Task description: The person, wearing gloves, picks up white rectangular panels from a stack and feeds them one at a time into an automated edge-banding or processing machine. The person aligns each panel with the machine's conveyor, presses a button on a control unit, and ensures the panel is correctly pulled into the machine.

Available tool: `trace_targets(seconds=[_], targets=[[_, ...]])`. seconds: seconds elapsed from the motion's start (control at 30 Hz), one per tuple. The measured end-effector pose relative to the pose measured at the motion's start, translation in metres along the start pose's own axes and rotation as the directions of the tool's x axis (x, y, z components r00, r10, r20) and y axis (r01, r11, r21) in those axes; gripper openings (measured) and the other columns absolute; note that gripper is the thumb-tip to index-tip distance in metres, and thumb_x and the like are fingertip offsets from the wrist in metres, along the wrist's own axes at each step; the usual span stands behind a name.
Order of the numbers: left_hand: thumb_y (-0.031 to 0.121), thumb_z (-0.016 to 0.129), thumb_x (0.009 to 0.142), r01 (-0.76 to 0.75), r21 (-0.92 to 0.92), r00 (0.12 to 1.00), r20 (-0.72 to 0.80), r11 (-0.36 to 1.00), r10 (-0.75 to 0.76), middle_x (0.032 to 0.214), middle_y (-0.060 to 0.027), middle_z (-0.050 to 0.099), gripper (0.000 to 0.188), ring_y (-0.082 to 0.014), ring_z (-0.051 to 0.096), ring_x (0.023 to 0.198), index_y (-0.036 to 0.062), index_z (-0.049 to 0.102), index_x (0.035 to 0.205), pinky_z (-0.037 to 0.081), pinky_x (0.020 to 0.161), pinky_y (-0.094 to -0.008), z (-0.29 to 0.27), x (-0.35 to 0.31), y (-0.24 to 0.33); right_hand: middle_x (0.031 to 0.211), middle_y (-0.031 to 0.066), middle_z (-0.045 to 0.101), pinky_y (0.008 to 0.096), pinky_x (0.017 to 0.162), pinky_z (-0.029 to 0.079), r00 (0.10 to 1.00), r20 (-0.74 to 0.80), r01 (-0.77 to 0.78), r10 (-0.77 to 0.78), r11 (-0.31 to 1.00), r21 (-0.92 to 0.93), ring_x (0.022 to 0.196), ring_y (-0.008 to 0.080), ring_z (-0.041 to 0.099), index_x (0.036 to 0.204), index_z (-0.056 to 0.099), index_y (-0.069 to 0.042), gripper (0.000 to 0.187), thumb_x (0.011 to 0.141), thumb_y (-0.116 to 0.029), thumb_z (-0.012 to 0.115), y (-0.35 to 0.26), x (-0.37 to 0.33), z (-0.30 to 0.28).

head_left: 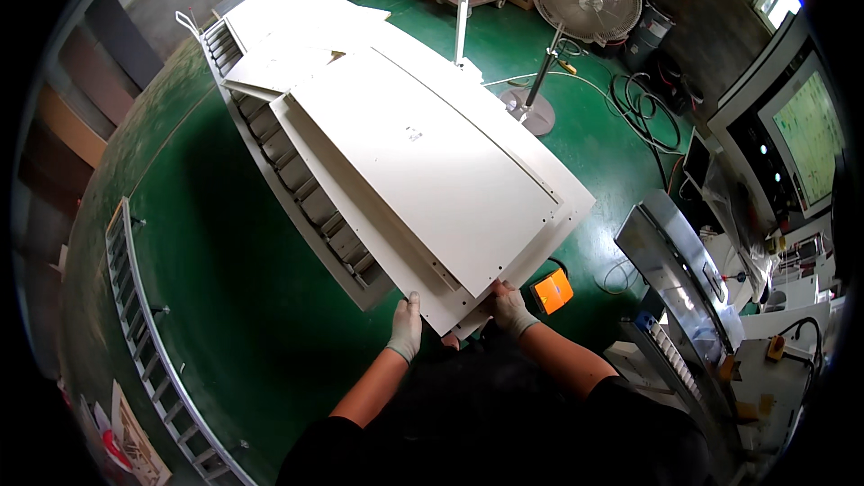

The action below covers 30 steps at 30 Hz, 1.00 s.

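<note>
Several drilled white panels (432, 162) sit stacked on the roller conveyor (295, 173), squaring apparently unfinished; left hand (406, 328) and right hand (511, 310) clamp nearest edges.

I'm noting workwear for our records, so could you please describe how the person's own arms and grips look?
The left grip and right grip each wear a pale, off-white, short-cuffed glove; their full coverage is hard to make out. The forearms are bare up to short black sleeves. No cables or clear markings show.
</note>
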<state>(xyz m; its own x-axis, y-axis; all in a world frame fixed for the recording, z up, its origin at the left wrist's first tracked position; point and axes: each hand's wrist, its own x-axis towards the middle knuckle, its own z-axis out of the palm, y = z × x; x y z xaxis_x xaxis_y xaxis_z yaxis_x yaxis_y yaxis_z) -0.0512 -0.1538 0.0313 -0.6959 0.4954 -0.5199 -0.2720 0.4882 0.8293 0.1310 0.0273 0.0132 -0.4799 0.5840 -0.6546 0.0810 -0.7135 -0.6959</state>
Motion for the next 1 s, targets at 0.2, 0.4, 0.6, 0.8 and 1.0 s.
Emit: trace_targets(seconds=[0.2, 0.4, 0.6, 0.8, 1.0], targets=[[0.05, 0.046, 0.109, 0.1, 0.082, 0.988, 0.112, 0.992, -0.109, 0.106, -0.0138, 0.065, 0.055, -0.0216, 0.067, 0.097, -0.0033, 0.06, 0.11, 0.057, 0.076, -0.0378, 0.01, -0.019, -0.038, 0.111, 0.0146, 0.073, 0.0428, 0.081, 0.059, 0.999, 0.018, -0.053, 0.051, 0.987, 0.152, 0.093, 0.0284, 0.072, 0.126, 0.064, -0.001, 0.044, 0.104, -0.039, 0.062, 0.015, -0.026, -0.029], [0.052, 0.041, 0.106, -0.163, 0.757, 0.953, 0.286, 0.633, -0.097, 0.114, -0.0239, 0.073, 0.058, -0.0403, 0.068, 0.113, 0.0032, 0.071, 0.115, 0.053, 0.097, -0.0517, -0.016, -0.054, -0.008, 0.081, 0.0081, 0.071, 0.0314, 0.07, 0.053, 0.961, 0.199, -0.057, 0.19, 0.844, -0.533, 0.076, 0.0172, 0.067, 0.098, 0.073, 0.0, 0.041, 0.101, -0.041, 0.068, 0.0, -0.092, -0.084], [0.055, 0.041, 0.104, -0.132, 0.894, 0.983, 0.063, 0.429, 0.17, 0.097, -0.0226, 0.072, 0.063, -0.0457, 0.068, 0.092, 0.0055, 0.075, 0.085, 0.053, 0.081, -0.0565, -0.006, -0.061, 0.043, 0.087, 0.0088, 0.074, 0.0305, 0.073, 0.054, 0.991, 0.1, -0.046, 0.09, 0.925, -0.378, 0.079, 0.0154, 0.068, 0.11, 0.069, 0.002, 0.039, 0.099, -0.036, 0.07, -0.014, -0.118, -0.125], [0.062, 0.058, 0.1, -0.026, 0.269, 0.999, 0.039, 0.963, 0.016, 0.082, -0.0045, 0.059, 0.062, -0.0139, 0.057, 0.063, 0.002, 0.054, 0.113, 0.046, 0.053, -0.0292, 0.047, -0.056, 0.038, 0.102, 0.0135, 0.075, 0.0332, 0.083, 0.056, 0.994, -0.033, -0.111, 0.107, 0.973, -0.203, 0.092, 0.0207, 0.071, 0.117, 0.069, 0.0, 0.038, 0.101, -0.034, 0.064, -0.018, -0.144, -0.176], [0.062, 0.057, 0.101, 0.067, 0.185, 0.982, 0.162, 0.98, -0.098, 0.096, -0.0056, 0.063, 0.058, -0.0159, 0.063, 0.08, 0.0056, 0.055, 0.116, 0.054, 0.064, -0.0321, 0.054, -0.058, 0.041, 0.097, 0.0117, 0.073, 0.0331, 0.075, 0.055, 0.995, -0.058, -0.087, 0.082, 0.992, -0.091, 0.085, 0.0197, 0.068, 0.116, 0.069, 0.0, 0.032, 0.1, -0.027, 0.066, -0.021, -0.163, -0.219]])
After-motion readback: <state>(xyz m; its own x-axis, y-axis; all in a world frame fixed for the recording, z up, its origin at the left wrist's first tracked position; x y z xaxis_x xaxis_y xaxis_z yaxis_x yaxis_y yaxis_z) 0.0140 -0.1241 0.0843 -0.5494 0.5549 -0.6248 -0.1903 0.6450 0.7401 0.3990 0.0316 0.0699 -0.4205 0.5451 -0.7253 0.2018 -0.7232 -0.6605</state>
